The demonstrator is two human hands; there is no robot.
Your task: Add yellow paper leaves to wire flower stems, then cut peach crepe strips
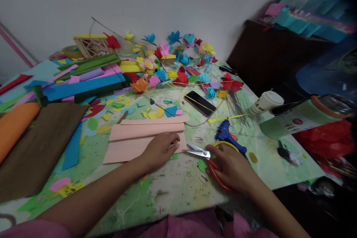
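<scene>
A folded sheet of pale pink crepe paper (131,148) lies flat in front of me. My left hand (161,147) rests on its right part, fingers curled and pinching near the right edge. In my right hand (232,165) is a pair of scissors (205,154) with red and yellow handles. The blades are parted, and their tips reach the paper's right edge, just beside my left fingertips. Behind the scissors lies a blue glue gun (229,137).
Paper flowers (181,78) and stacked crepe strips (86,85) cover the table's back. A phone (200,103) lies mid-table. On the right stand a paper cup (267,102) and a tilted green bottle (295,119). Brown crepe paper (52,137) lies at left.
</scene>
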